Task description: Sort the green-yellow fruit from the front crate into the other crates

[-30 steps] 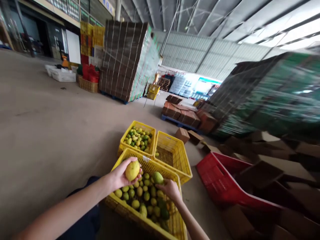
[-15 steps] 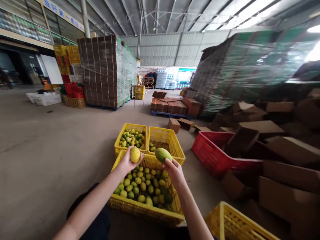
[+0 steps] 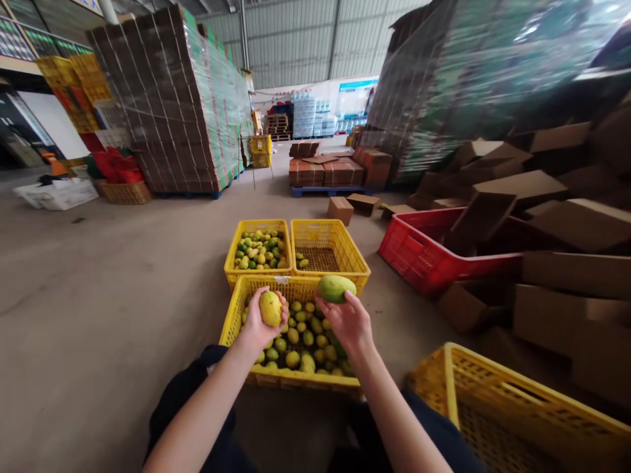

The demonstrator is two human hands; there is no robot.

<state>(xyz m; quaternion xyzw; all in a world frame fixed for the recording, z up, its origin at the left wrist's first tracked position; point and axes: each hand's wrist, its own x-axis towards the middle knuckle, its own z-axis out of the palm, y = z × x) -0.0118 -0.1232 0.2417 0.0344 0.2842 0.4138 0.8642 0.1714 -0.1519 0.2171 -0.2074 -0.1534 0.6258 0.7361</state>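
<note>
My left hand [image 3: 263, 323] is closed round a yellow lemon [image 3: 271, 308] with small dark specks. In my right hand [image 3: 349, 322] is a longer, pale green lemon [image 3: 336, 288], lying across the fingers with the thumb at its near end. Both hands are raised over a large yellow crate [image 3: 296, 379] holding many green and yellow lemons [image 3: 292, 336]. My forearms and hands hide parts of this crate and its fruit.
Behind stand two smaller yellow crates: the left crate [image 3: 230, 263] holds many lemons, the right crate [image 3: 362, 263] a few. A red crate [image 3: 419, 263] and loose cardboard boxes [image 3: 566, 315] crowd the right. Another yellow crate [image 3: 532, 401] stands close at lower right.
The view has tipped downward. The green lemon has turned from slanted to nearly level, and my right hand has opened out more beneath it. My left hand keeps the yellow lemon.
</note>
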